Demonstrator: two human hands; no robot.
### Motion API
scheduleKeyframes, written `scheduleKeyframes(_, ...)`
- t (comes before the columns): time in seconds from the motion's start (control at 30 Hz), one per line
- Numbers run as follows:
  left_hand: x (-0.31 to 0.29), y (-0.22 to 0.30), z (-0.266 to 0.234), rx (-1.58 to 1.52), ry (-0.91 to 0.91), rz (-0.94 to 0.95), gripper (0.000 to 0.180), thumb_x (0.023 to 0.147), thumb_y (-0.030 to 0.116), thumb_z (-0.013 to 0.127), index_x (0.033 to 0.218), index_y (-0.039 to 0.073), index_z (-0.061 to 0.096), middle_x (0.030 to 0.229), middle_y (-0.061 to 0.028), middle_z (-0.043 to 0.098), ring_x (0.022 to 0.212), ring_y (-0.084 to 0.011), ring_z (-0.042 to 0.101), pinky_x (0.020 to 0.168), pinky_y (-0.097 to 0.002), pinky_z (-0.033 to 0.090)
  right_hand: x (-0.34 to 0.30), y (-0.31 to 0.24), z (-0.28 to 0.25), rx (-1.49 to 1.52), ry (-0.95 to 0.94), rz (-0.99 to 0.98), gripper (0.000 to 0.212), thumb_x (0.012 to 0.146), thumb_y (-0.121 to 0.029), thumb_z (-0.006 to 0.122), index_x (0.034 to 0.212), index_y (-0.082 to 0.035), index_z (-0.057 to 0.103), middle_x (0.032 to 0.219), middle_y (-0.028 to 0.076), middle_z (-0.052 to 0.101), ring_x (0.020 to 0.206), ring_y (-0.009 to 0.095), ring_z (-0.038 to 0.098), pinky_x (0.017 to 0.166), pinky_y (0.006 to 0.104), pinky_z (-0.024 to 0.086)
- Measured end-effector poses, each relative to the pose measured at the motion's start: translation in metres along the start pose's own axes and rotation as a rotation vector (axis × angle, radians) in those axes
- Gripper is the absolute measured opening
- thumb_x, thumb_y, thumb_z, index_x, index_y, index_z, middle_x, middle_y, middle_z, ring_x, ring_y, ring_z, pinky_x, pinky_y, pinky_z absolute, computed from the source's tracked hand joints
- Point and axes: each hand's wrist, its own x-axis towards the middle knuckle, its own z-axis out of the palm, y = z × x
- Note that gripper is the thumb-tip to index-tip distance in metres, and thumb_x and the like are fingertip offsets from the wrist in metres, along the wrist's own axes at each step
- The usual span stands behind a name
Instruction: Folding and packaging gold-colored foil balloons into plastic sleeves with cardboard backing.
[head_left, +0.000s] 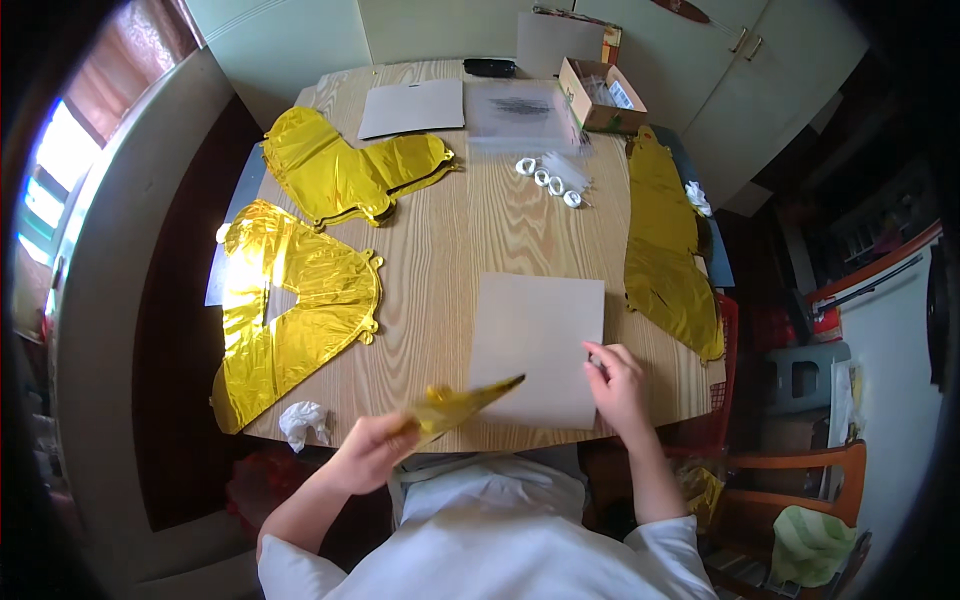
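My left hand [373,452] is closed on a folded gold foil balloon [452,408], which is held edge-on above the table's near edge and slightly blurred. A grey cardboard sheet [537,340] lies flat on the table just right of it. Over the sheet's right edge hovers or rests my right hand [620,390]; its fingers are loosely bent, with thumb and forefinger apart and nothing visible between them. Whether it touches the sheet I cannot tell. Flat gold foil balloons lie at the left, one farther [345,165] and one nearer [300,300], and another [665,240] lies along the right edge.
White ribbon rolls [556,186] lie beside clear plastic strips [566,170]. Farther back are a white board [412,108], clear plastic bags [520,112] and an open cardboard box [603,97]. Crumpled white tissue [303,425] sits at the near left corner. A wooden chair [790,462] stands at right.
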Motion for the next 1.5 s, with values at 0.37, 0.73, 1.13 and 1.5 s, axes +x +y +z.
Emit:
scheduleKeyframes(0.37,0.110,-0.003,0.033,-1.026,0.156,-0.343,0.037,0.104,0.024,0.039,0.129,-0.002,0.046,0.122,-0.0178,0.060,0.108,-0.0314,0.065,0.090,-0.0482,0.056,0.008,-0.019,0.013,-0.103,-0.107,-0.201,0.046,0.086,-0.024,0.070,0.127,-0.008,0.058,0.117,0.013,0.057,0.108,0.031,0.058,0.090,0.0414,0.049)
scheduleKeyframes(0.73,0.128,-0.005,0.027,-0.935,0.170,-0.327,0.032,0.101,0.018,0.045,0.126,-0.002,0.049,0.116,-0.0155,0.063,0.099,-0.0278,0.068,0.085,-0.0445,0.058,0.032,-0.020,0.031,-0.435,-0.437,-0.475,0.098,0.083,-0.072,0.050,0.151,-0.005,0.026,0.159,0.015,0.021,0.148,0.031,0.016,0.120,0.0498,0.011)
scheduleKeyframes(1.13,0.118,0.008,0.023,0.852,0.245,0.546,0.066,0.084,0.013,0.067,0.142,0.000,0.038,0.142,-0.0243,0.042,0.137,-0.0399,0.036,0.113,-0.0485,0.031,0.033,-0.026,0.030,-0.505,-0.495,-0.444,0.106,0.075,-0.075,0.058,0.151,-0.006,0.028,0.159,0.014,0.019,0.149,0.030,0.012,0.120,0.0505,0.011)
scheduleKeyframes(1.5,0.140,-0.009,0.029,1.224,0.089,0.604,0.086,0.088,0.056,0.055,0.147,-0.002,0.032,0.150,-0.0235,0.036,0.143,-0.0363,0.030,0.117,-0.0479,0.022,0.033,-0.021,0.034,-0.523,-0.478,-0.475,0.106,0.076,-0.079,0.053,0.151,-0.007,0.029,0.159,0.015,0.017,0.149,0.031,0.010,0.120,0.0507,0.009)
